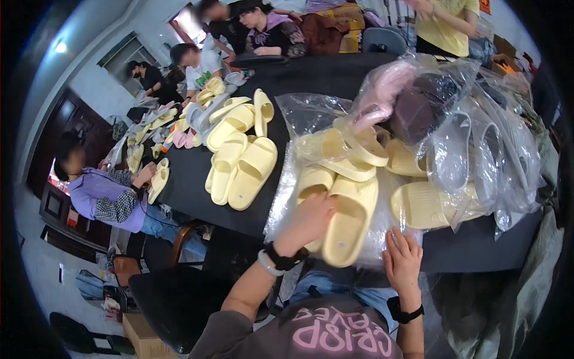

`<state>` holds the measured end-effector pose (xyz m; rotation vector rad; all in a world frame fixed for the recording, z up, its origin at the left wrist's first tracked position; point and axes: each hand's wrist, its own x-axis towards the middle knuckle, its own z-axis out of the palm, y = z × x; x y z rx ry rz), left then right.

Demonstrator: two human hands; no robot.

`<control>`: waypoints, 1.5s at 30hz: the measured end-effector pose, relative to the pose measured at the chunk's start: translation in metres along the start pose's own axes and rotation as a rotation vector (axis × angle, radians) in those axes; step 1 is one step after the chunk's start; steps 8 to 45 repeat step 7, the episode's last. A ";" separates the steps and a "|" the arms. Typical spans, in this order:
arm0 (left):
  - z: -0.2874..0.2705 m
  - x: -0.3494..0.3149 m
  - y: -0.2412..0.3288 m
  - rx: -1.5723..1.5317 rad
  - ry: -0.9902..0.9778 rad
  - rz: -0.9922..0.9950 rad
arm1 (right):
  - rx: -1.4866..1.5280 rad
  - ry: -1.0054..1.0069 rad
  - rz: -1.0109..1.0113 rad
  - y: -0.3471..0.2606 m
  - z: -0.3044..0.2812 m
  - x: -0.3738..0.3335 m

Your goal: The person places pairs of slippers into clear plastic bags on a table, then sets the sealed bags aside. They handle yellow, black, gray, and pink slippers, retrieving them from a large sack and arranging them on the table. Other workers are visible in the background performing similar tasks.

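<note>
My left hand point(310, 222) is closed at the inner edges of a pair of pale yellow slippers, over the left slipper point(314, 179) and against the right slipper point(351, 218). The pair lies soles down, toes away from me, on a stack of clear plastic bags point(278, 206). My right hand point(403, 258) rests open on the plastic near the table's front edge, fingers stretched out, apart from the slippers. Just beyond the pair, more yellow slippers point(359, 143) lie piled. A bagged yellow slipper point(418, 206) is to the right of them.
Bagged grey slippers point(451, 155) and pink ones point(385, 90) heap up at the right of the black table point(185, 197). Loose yellow slippers point(254, 173) lie left of my work. A person in a purple shirt point(107, 194) handles slippers at left; others work farther back.
</note>
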<state>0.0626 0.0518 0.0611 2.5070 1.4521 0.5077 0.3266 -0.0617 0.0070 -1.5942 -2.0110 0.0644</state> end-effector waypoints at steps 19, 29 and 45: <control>-0.021 -0.040 -0.034 -0.136 -0.187 0.073 | 0.032 -0.025 -0.007 0.003 0.000 0.000; -0.021 -0.040 -0.034 -0.136 -0.187 0.073 | 0.032 -0.025 -0.007 0.003 0.000 0.000; -0.021 -0.040 -0.034 -0.136 -0.187 0.073 | 0.032 -0.025 -0.007 0.003 0.000 0.000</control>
